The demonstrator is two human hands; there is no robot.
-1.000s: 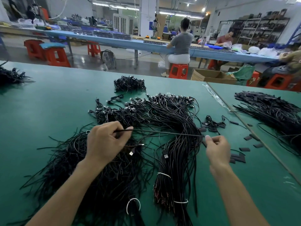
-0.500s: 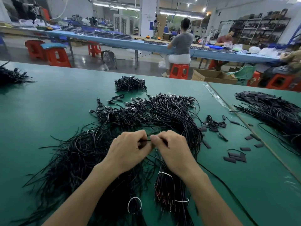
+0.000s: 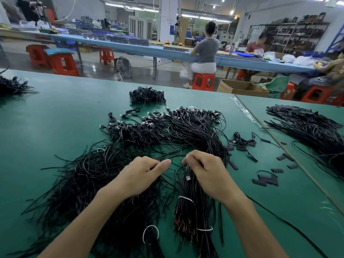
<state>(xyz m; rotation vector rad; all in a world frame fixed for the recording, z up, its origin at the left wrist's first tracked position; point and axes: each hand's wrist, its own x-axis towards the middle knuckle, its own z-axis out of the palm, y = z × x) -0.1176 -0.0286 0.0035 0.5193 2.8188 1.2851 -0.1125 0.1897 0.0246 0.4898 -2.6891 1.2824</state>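
A person's two bare hands work low over a green table mat (image 3: 55, 127), seen from above. The left hand (image 3: 141, 175) and right hand (image 3: 206, 174) sit side by side near the centre, just apart. Both have their fingers curled, and each pinches one thin black cable with a USB plug (image 3: 187, 177). The cable arcs between the fingertips, and its plug dangles just below the right hand's fingers, at 6 o'clock from them.

At 8 o'clock under the left forearm spreads a loose heap of black wires (image 3: 83, 183). At 6 o'clock under the right wrist lies a tight bundle of black wires bound with white ties (image 3: 193, 211). At 12 o'clock is a curved pile of black plug-ended cables (image 3: 195, 125), with a small black coil bundle (image 3: 147, 95) beyond it. Short flat black sleeve pieces (image 3: 266, 180) lie scattered at 3 o'clock.
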